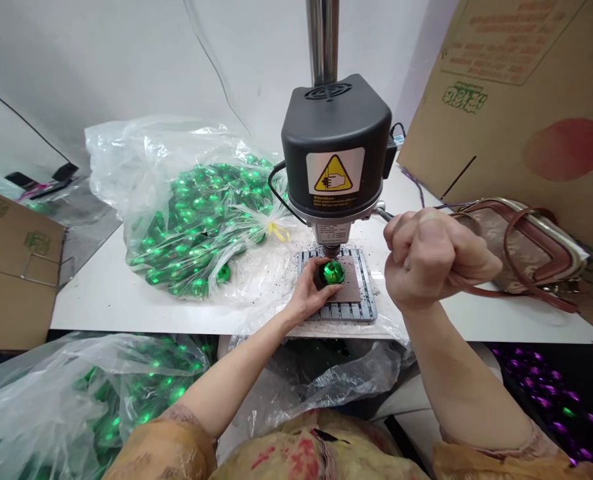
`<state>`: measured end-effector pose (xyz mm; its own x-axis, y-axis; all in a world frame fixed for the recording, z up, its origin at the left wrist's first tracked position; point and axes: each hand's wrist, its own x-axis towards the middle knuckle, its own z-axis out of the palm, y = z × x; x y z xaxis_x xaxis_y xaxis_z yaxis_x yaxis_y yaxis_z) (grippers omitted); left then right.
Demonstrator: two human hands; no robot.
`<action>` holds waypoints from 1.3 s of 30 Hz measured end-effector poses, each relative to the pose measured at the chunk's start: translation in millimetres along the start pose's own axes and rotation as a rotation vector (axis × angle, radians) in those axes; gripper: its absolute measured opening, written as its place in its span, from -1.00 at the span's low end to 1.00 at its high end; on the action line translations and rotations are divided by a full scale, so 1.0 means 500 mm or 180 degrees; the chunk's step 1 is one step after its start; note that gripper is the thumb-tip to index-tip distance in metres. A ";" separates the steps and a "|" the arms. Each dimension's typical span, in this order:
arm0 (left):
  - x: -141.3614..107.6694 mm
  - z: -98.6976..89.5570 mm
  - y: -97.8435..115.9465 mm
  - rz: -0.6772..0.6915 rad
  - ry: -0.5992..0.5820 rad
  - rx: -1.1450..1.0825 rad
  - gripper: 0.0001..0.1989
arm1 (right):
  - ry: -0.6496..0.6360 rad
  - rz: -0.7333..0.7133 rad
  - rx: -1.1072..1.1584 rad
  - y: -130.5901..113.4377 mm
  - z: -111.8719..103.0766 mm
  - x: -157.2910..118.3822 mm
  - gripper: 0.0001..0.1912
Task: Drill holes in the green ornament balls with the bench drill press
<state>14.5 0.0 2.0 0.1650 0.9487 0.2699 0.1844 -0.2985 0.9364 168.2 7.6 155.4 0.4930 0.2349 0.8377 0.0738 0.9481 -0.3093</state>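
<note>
Closest to me, a clear bag [141, 393] of green balls slumped low at the left, and shiny purple balls [541, 387] lay low at the right, below the edge of the bench [96, 313]. My right grip [434, 260] was clenched in a fist round the lever [384, 214]. My left grip [309, 293] was half curled, thumb and fingers against the sides of a faceted green ball [333, 272]. That ball was above a flat board [352, 291] on a slotted plate [369, 303], right under the chuck [332, 253] of the drill press [334, 127]; I couldn't tell whether chuck and ball touched. Left of the press sat a tied bag [196, 220] full of green balls; at the right, a handbag [519, 250] lay by a carton [506, 127]. Farthest back rose the pale wall [141, 60].
</note>
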 end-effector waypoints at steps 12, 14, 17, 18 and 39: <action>0.000 -0.002 -0.015 -0.0026 -0.0016 0.0062 -0.43 | -0.0362 -0.0316 0.0241 0.012 -0.020 -0.017 -0.54; 0.001 -0.002 -0.014 -0.0026 -0.0023 0.0062 -0.44 | -0.0379 -0.0356 0.0259 0.017 -0.024 -0.021 -0.54; 0.000 -0.001 -0.011 -0.0044 0.0015 0.0132 -0.44 | -0.0381 -0.0457 0.0293 0.024 -0.033 -0.035 -0.54; -0.001 -0.001 -0.009 -0.0057 0.0031 0.0158 -0.44 | -0.0392 -0.0472 0.0289 0.025 -0.036 -0.040 -0.54; -0.239 -0.033 0.084 0.0560 -0.1995 0.2785 -0.56 | -0.0235 0.1198 -0.0064 -0.021 0.059 0.109 -0.56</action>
<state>-13.7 -124.4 12.6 0.6753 0.7375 -0.0099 0.6945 -0.6313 0.3450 168.7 16.5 217.4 0.4251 0.5814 0.6938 -0.0832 0.7883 -0.6096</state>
